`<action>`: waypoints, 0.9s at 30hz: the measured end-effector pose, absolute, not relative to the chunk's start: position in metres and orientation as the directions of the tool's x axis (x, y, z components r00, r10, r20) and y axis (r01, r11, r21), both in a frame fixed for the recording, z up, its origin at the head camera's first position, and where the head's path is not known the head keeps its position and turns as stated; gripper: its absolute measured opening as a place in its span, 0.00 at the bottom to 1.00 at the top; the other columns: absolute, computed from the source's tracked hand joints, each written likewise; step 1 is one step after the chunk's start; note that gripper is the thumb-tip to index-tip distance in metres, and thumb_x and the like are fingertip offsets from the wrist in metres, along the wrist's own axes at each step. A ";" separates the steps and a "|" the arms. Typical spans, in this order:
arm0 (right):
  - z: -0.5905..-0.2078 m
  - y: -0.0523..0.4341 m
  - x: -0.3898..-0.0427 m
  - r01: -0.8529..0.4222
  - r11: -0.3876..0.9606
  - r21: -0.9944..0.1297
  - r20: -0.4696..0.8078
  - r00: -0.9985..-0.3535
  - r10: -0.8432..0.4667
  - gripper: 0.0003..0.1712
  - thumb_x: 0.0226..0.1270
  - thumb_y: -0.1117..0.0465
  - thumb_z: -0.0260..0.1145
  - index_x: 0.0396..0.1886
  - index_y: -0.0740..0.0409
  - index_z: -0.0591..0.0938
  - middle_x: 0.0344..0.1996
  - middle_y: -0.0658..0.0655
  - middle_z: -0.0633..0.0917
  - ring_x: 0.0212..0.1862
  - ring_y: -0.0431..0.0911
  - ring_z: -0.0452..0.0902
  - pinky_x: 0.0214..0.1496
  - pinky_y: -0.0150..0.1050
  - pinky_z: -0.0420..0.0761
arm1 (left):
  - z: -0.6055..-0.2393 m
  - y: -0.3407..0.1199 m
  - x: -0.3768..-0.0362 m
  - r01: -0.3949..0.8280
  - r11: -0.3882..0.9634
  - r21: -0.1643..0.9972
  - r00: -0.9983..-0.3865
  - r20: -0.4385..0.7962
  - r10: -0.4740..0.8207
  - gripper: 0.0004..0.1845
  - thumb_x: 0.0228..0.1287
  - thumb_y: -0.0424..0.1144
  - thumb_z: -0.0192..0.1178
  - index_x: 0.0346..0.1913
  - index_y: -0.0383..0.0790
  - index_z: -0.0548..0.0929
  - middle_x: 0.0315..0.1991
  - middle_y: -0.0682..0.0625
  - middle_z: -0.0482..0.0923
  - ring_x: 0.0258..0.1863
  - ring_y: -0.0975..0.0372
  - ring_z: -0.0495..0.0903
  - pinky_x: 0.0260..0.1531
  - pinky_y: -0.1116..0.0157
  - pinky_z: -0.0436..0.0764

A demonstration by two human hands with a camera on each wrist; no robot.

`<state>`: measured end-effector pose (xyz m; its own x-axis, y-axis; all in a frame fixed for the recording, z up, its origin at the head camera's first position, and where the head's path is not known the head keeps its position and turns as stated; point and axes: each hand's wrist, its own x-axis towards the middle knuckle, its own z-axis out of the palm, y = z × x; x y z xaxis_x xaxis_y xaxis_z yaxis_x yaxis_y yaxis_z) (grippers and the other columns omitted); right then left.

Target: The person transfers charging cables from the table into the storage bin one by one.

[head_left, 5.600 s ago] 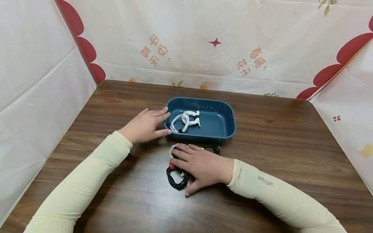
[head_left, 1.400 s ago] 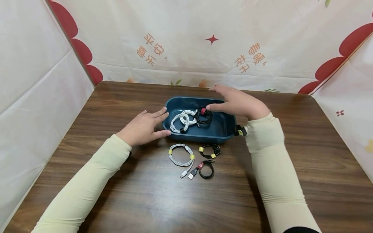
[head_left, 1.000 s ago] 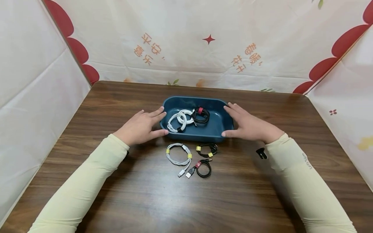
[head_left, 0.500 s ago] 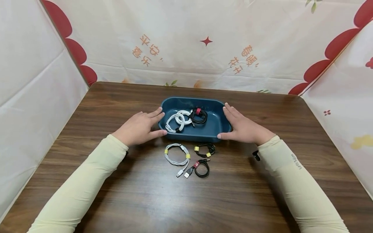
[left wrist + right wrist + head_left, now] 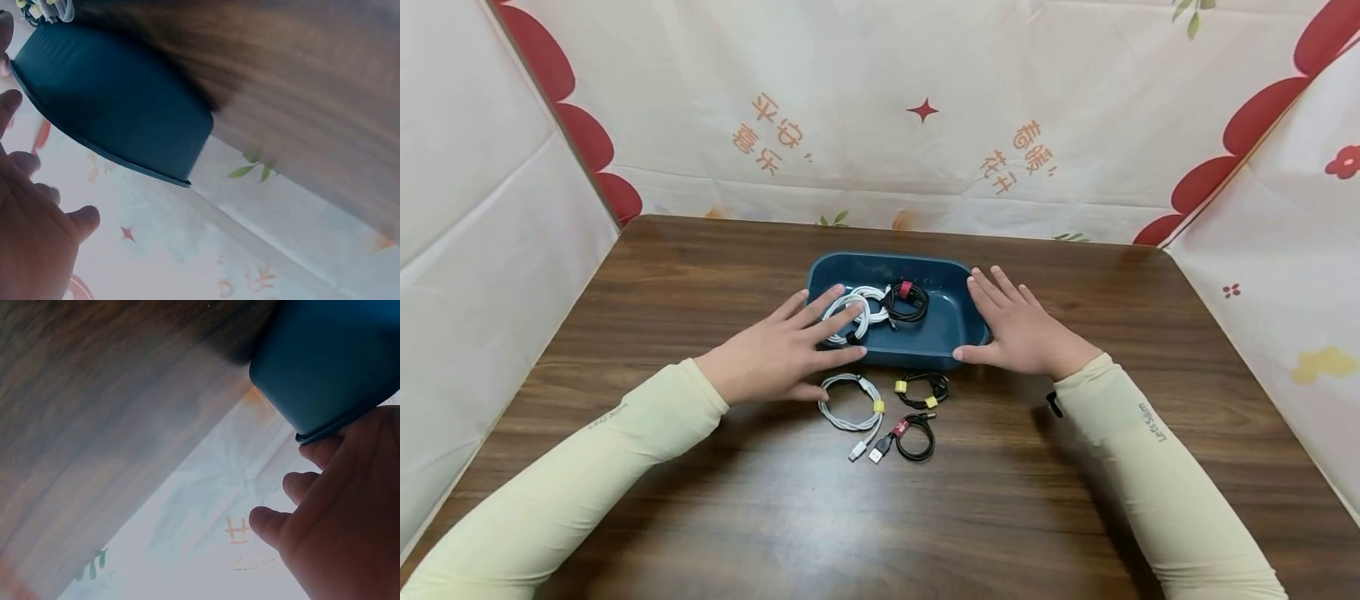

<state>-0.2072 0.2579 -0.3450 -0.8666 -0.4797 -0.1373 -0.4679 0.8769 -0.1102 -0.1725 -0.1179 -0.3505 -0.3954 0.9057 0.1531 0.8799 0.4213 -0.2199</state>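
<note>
Blue tray (image 5: pixel 951 287) holds two cables; three outside.

Your head cam looks forward and down over the whole table (image 5: pixel 700 500). Both wrist cams sit low and close, tilted, facing the backdrop (image 5: pixel 206 506). All three share the blue tray (image 5: pixel 958 317) (image 5: pixel 112 100) (image 5: pixel 325 356).

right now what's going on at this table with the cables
A person is sorting coiled cables into a dark blue tray. The right hand rests flat against the tray's right end. The left hand reaches, fingers spread, over the tray's left end, just above the white cable on the table. White cables and a black one lie inside; two black cables wait outside.
</note>
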 end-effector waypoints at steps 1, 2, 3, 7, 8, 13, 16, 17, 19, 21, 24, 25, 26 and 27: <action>-0.345 0.258 -0.208 -0.470 0.874 -0.119 -0.136 -0.865 -0.484 0.64 0.61 0.24 0.57 0.80 0.63 0.46 0.79 0.61 0.42 0.78 0.56 0.26 0.73 0.65 0.39 | -0.350 -0.116 -0.173 0.880 0.411 -0.239 -0.388 0.140 0.911 0.39 0.60 0.67 0.63 0.73 0.57 0.71 0.79 0.42 0.45 0.77 0.43 0.35 0.69 0.39 0.52; -0.346 0.258 -0.209 -0.473 0.872 -0.126 -0.135 -0.863 -0.488 0.64 0.61 0.24 0.57 0.80 0.63 0.46 0.79 0.60 0.42 0.78 0.56 0.27 0.73 0.65 0.40 | -0.349 -0.114 -0.174 0.881 0.400 -0.252 -0.382 0.121 0.916 0.40 0.59 0.68 0.62 0.73 0.57 0.71 0.80 0.42 0.43 0.77 0.43 0.33 0.69 0.39 0.51; -0.347 0.257 -0.209 -0.477 0.869 -0.131 -0.133 -0.860 -0.492 0.64 0.61 0.24 0.57 0.80 0.63 0.47 0.79 0.60 0.42 0.78 0.57 0.28 0.73 0.65 0.41 | -0.349 -0.111 -0.175 0.883 0.390 -0.263 -0.378 0.098 0.921 0.41 0.58 0.70 0.62 0.73 0.58 0.70 0.80 0.42 0.42 0.77 0.43 0.32 0.70 0.39 0.50; -0.349 0.256 -0.211 -0.485 0.862 -0.145 -0.131 -0.854 -0.503 0.65 0.60 0.25 0.59 0.80 0.63 0.47 0.79 0.61 0.43 0.78 0.59 0.31 0.72 0.66 0.44 | -0.353 -0.101 -0.176 0.887 0.378 -0.264 -0.391 0.007 0.921 0.44 0.55 0.76 0.56 0.72 0.59 0.71 0.80 0.42 0.34 0.77 0.44 0.26 0.70 0.39 0.44; -0.349 0.256 -0.211 -0.485 0.862 -0.148 -0.133 -0.854 -0.504 0.65 0.60 0.25 0.60 0.80 0.63 0.47 0.79 0.61 0.43 0.78 0.59 0.31 0.72 0.66 0.45 | -0.355 -0.099 -0.177 0.887 0.387 -0.253 -0.402 -0.010 0.916 0.44 0.54 0.77 0.54 0.71 0.59 0.72 0.80 0.42 0.33 0.77 0.43 0.25 0.70 0.39 0.42; -0.351 0.257 -0.211 -0.483 0.860 -0.164 -0.131 -0.854 -0.504 0.64 0.61 0.28 0.61 0.80 0.63 0.46 0.80 0.60 0.42 0.78 0.60 0.32 0.72 0.67 0.46 | -0.363 -0.092 -0.175 0.871 0.447 -0.205 -0.461 -0.026 0.887 0.46 0.51 0.82 0.49 0.67 0.60 0.77 0.80 0.43 0.31 0.76 0.42 0.24 0.69 0.37 0.39; -0.351 0.259 -0.211 -0.476 0.862 -0.177 -0.128 -0.857 -0.499 0.63 0.62 0.28 0.62 0.80 0.63 0.46 0.80 0.59 0.41 0.78 0.59 0.32 0.72 0.66 0.45 | -0.365 -0.090 -0.173 0.867 0.460 -0.192 -0.470 -0.013 0.882 0.46 0.47 0.84 0.49 0.65 0.60 0.80 0.80 0.45 0.30 0.76 0.42 0.24 0.69 0.36 0.38; -0.351 0.260 -0.212 -0.474 0.862 -0.179 -0.126 -0.858 -0.498 0.63 0.62 0.29 0.62 0.80 0.63 0.46 0.80 0.59 0.41 0.79 0.59 0.32 0.72 0.66 0.45 | -0.365 -0.089 -0.172 0.868 0.460 -0.186 -0.470 -0.010 0.883 0.47 0.46 0.84 0.49 0.64 0.61 0.80 0.81 0.45 0.30 0.76 0.42 0.24 0.69 0.36 0.38; -0.352 0.261 -0.212 -0.472 0.861 -0.188 -0.125 -0.858 -0.498 0.63 0.62 0.30 0.63 0.80 0.63 0.46 0.80 0.59 0.41 0.79 0.59 0.32 0.72 0.66 0.45 | -0.365 -0.089 -0.170 0.871 0.461 -0.169 -0.470 -0.017 0.882 0.47 0.45 0.85 0.50 0.64 0.61 0.80 0.80 0.45 0.29 0.76 0.43 0.22 0.69 0.36 0.38; -0.352 0.262 -0.212 -0.473 0.861 -0.189 -0.124 -0.858 -0.499 0.63 0.63 0.30 0.63 0.80 0.63 0.45 0.80 0.59 0.41 0.79 0.59 0.32 0.72 0.67 0.46 | -0.366 -0.088 -0.169 0.872 0.462 -0.161 -0.472 -0.026 0.881 0.48 0.43 0.85 0.50 0.64 0.61 0.80 0.80 0.45 0.29 0.75 0.44 0.20 0.69 0.36 0.37; -0.353 0.262 -0.213 -0.476 0.859 -0.186 -0.123 -0.856 -0.501 0.63 0.62 0.29 0.62 0.80 0.63 0.45 0.80 0.59 0.41 0.78 0.59 0.33 0.72 0.66 0.47 | -0.366 -0.087 -0.166 0.867 0.468 -0.170 -0.480 -0.033 0.877 0.51 0.40 0.87 0.49 0.65 0.61 0.79 0.80 0.45 0.28 0.75 0.43 0.21 0.69 0.35 0.39; -0.353 0.262 -0.213 -0.476 0.860 -0.185 -0.123 -0.857 -0.501 0.64 0.62 0.28 0.61 0.80 0.62 0.45 0.80 0.59 0.41 0.78 0.59 0.33 0.72 0.66 0.47 | -0.366 -0.087 -0.166 0.865 0.469 -0.178 -0.482 -0.033 0.876 0.52 0.39 0.87 0.49 0.65 0.60 0.79 0.80 0.45 0.29 0.76 0.43 0.21 0.69 0.35 0.39; -0.353 0.262 -0.213 -0.476 0.860 -0.183 -0.123 -0.857 -0.500 0.64 0.62 0.27 0.61 0.80 0.62 0.45 0.80 0.59 0.41 0.78 0.60 0.34 0.72 0.66 0.47 | -0.366 -0.087 -0.166 0.863 0.471 -0.181 -0.484 -0.033 0.874 0.53 0.38 0.87 0.49 0.65 0.60 0.79 0.80 0.45 0.29 0.76 0.42 0.22 0.68 0.35 0.40; -0.353 0.262 -0.213 -0.476 0.860 -0.183 -0.125 -0.857 -0.501 0.64 0.62 0.27 0.60 0.80 0.63 0.45 0.80 0.59 0.41 0.78 0.60 0.34 0.72 0.66 0.47 | -0.366 -0.086 -0.166 0.863 0.473 -0.180 -0.486 -0.036 0.873 0.53 0.37 0.87 0.50 0.66 0.60 0.79 0.80 0.45 0.29 0.76 0.42 0.22 0.69 0.35 0.40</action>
